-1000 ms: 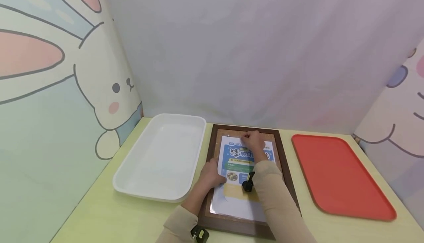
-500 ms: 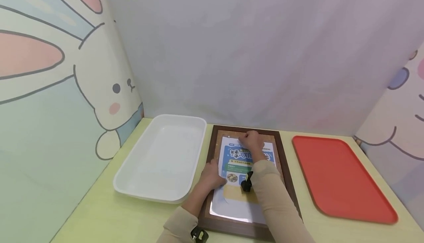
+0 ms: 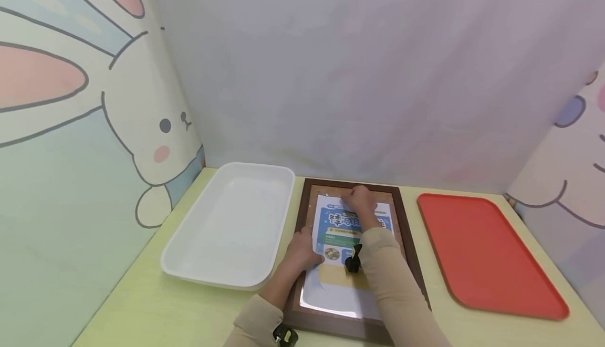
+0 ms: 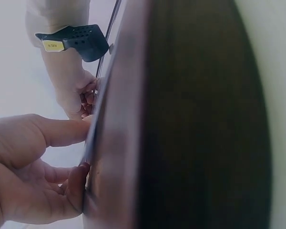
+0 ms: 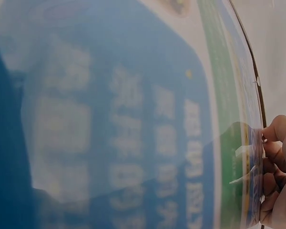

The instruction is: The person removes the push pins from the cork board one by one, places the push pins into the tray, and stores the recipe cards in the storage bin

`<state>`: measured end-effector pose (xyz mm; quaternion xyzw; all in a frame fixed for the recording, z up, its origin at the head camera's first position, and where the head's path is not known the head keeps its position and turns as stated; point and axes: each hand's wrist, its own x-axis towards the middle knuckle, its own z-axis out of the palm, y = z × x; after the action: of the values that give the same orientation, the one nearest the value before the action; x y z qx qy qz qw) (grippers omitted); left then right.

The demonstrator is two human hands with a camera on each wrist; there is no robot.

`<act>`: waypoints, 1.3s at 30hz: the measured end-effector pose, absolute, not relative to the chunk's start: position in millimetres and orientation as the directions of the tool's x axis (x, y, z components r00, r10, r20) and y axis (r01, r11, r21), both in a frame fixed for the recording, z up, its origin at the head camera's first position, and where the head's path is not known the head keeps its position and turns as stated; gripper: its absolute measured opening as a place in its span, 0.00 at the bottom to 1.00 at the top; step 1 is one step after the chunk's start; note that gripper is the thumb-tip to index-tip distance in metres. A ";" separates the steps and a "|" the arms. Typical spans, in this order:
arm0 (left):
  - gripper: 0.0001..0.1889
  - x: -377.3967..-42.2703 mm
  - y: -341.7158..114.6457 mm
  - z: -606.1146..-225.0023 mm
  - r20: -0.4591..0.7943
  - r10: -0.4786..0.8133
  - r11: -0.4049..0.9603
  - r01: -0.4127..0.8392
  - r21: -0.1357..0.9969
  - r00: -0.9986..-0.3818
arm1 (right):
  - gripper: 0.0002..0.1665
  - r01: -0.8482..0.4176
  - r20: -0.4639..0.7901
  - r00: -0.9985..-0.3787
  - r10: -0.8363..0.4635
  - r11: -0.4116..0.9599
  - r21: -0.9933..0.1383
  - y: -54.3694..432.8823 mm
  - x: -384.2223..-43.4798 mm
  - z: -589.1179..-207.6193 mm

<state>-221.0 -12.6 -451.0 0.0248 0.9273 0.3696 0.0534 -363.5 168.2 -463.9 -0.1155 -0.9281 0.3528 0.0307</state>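
A poster (image 3: 337,289) with a clear glossy surface lies on a corkboard (image 3: 385,196) with a dark brown frame (image 3: 301,205). My left hand (image 3: 301,250) rests along its left edge, thumb reaching over the poster. In the left wrist view, the left hand's thumb and a finger (image 4: 76,186) touch down at the board. My right hand (image 3: 361,200) is at the poster's top edge, its fingers bunched together. The right wrist view shows curled fingers (image 5: 276,157) around a tiny light-coloured pin (image 5: 264,140), mostly hidden. Another small pin (image 5: 258,81) sits farther along the poster.
A deep white tray (image 3: 227,279) stands left of the board. On the right lies a flat red tray (image 3: 491,252). Behind the pale yellow table (image 3: 156,310) hangs a plain light curtain (image 3: 340,74), with cartoon-printed panels (image 3: 156,126) at the sides.
The right hand has shifted slightly left along the poster's top edge, its fingers still bunched. My left hand, the board and both trays stay in place.
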 end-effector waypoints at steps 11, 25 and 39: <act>0.39 -220.8 -6.7 -447.6 -0.082 0.076 0.720 -0.002 0.694 -0.994 | 0.20 0.172 0.020 -0.969 0.246 0.731 -0.660 174.7 -363.9 -467.1; 0.42 -216.2 -5.9 -448.7 -0.074 0.097 0.703 0.015 0.711 -0.993 | 0.20 0.188 -0.012 -0.971 0.239 0.732 -0.655 178.9 -359.1 -468.1; 0.41 -215.9 -4.0 -447.9 -0.075 0.093 0.694 0.010 0.720 -0.993 | 0.15 0.186 0.003 -0.967 0.257 0.707 -0.682 183.2 -359.6 -469.6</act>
<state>-215.9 -4.0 -447.9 0.0279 0.9188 0.3902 0.0529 -359.6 183.2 -469.6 -0.1199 -0.9226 0.3633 0.0486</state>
